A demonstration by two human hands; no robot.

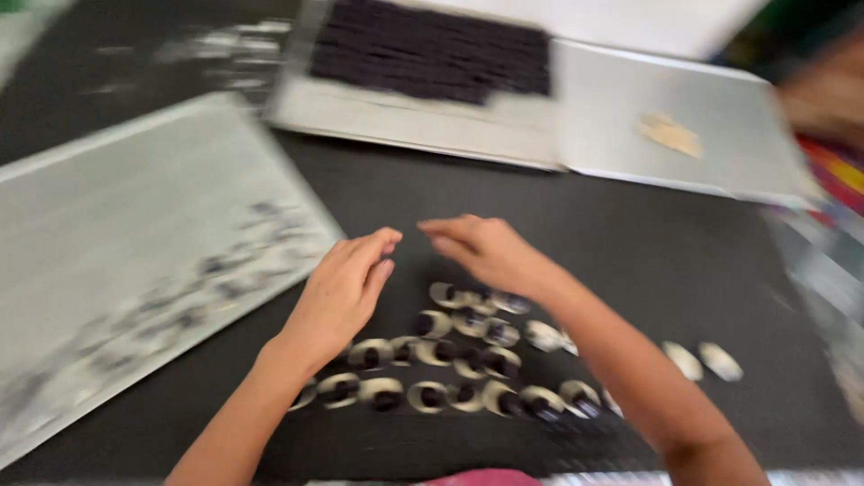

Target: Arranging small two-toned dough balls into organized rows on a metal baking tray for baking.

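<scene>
The picture is motion-blurred. My left hand (342,292) and my right hand (486,252) hover side by side over a dark table (630,243), fingertips nearly meeting. Both hands have loosely extended fingers and nothing visible in them. Just below them lie several small round pale pieces with dark centres (450,360), laid flat in rough rows. Two plain pale pieces (706,360) lie apart to the right of my right forearm.
A large grey tray (108,225) with dark specks lies at the left. At the back sit a tray holding a dense dark block of small items (432,49) and a bare grey tray (720,117) with a tan scrap. Colourful blurred things stand at the right edge.
</scene>
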